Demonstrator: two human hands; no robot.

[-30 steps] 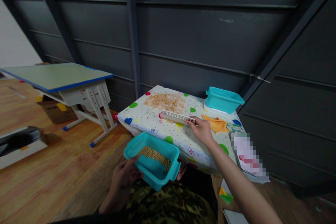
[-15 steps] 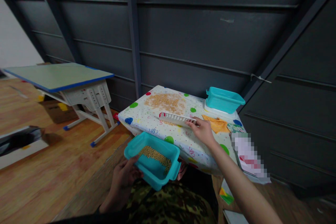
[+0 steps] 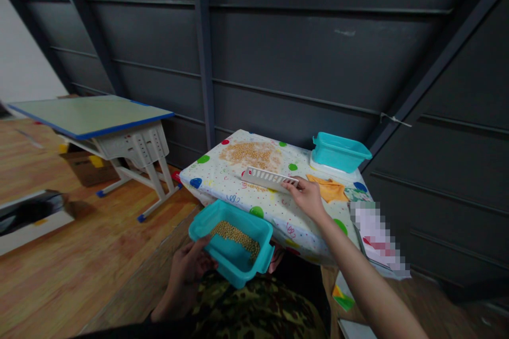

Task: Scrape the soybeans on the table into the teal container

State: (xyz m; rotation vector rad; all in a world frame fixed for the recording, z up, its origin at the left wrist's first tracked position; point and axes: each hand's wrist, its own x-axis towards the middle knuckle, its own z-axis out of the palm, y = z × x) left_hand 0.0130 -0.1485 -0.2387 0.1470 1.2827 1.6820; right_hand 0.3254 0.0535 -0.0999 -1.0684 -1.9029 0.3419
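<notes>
Beans point(image 3: 250, 154) lie in a wide, thin patch ahead and to the left of the right hand point(image 3: 307, 198), whose fingers point(image 3: 292, 183) are pinched round the right end of a slotted white bar point(image 3: 270, 177). From them the bar's long axis runs leftward, its free end slightly farther off, between that patch and a short line of beans just beside its near side. Whether the bar touches the desk point(image 3: 305, 160) I cannot tell. Of the two, the right hand is nearer the patch; the left hand point(image 3: 185, 265), well apart, holds the left side of a blue tub point(image 3: 222, 248) with beans inside, just off the desk's near edge. A dotted cover point(image 3: 284, 223) drapes the desk; another tub point(image 3: 340, 153) stands at its far right, and an orange cloth point(image 3: 332, 189) lies just beyond the right hand. Behind is a dark wall point(image 3: 294, 53); leftward, a green-topped table point(image 3: 91, 111) stands on wooden floor point(image 3: 107, 243).
</notes>
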